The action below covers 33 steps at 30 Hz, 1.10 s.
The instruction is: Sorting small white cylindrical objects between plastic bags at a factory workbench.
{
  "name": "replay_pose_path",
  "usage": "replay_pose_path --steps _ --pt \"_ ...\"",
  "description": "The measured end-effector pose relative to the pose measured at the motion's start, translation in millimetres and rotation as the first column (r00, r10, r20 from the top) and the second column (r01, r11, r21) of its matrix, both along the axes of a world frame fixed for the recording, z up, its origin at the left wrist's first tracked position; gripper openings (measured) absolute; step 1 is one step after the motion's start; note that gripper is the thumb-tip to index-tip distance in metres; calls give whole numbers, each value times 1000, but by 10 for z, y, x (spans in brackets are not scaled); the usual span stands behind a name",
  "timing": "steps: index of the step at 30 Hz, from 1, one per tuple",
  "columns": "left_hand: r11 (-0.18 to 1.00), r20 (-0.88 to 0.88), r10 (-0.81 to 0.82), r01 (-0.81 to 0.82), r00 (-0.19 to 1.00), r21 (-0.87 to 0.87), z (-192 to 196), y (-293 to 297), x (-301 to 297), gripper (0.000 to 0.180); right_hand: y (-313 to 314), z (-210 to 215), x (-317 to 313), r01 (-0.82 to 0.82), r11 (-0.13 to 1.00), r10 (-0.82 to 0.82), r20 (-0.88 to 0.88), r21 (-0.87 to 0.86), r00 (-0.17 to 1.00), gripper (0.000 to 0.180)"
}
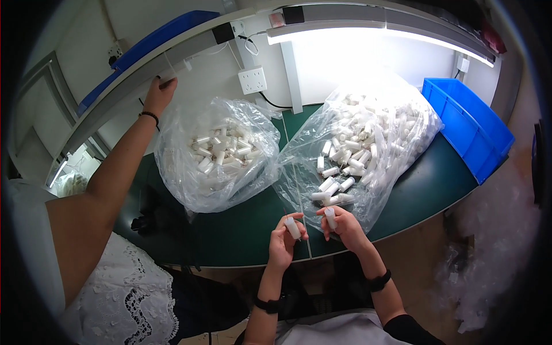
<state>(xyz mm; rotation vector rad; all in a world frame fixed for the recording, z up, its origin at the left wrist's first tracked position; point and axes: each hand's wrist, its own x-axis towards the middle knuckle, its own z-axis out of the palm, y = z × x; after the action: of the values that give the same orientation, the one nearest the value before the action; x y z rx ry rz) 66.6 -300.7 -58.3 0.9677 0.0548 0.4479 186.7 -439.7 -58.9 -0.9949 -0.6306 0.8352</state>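
I'm looking down on the dark green table (pixel 241 230), which runs from the near left out to the far right under the bright strip light (pixel 379 29). Far right, a blue bin (pixel 468 129) sits at the table's end. Two clear plastic bags take up most of the middle: the right bag (pixel 397 109), big and slumped open toward me with white tubes spilling to its near mouth, and the left bag (pixel 190 178), smaller and gathered, well left of my hands. A co-worker's arm (pixel 115 178) crosses on the far left, that hand up on the rail, away from my work. Now my own hands, close together at the near edge of the table. My left hand (pixel 283 241) has its grip closed on a small white tube (pixel 292 227), pinched between fingertips, long axis tilted, top leaning far and left. My right hand (pixel 344 227) is clenched on a second white tube (pixel 330 218), standing nearly upright. The two tubes are near each other but apart, left one just lower and nearer me. The loose pile at the right bag's mouth (pixel 333 192) lies just beyond my right hand, so that hand is plainly the nearer one to it.
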Motion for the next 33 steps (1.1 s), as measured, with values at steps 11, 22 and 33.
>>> replay_pose_path --steps 11,22,33 --pt "1000 -70 10 -9 997 19 -2 2 -35 41 -22 37 -68 -6 1000 7 43 -15 999 31" --pt "999 -82 20 -17 996 33 6 6 -30 39 -15 22 -44 3 1000 -2 33 -21 999 33" --pt "998 -97 48 -43 994 49 47 -15 -41 39 -17 111 -92 70 988 -49 149 -140 988 21"
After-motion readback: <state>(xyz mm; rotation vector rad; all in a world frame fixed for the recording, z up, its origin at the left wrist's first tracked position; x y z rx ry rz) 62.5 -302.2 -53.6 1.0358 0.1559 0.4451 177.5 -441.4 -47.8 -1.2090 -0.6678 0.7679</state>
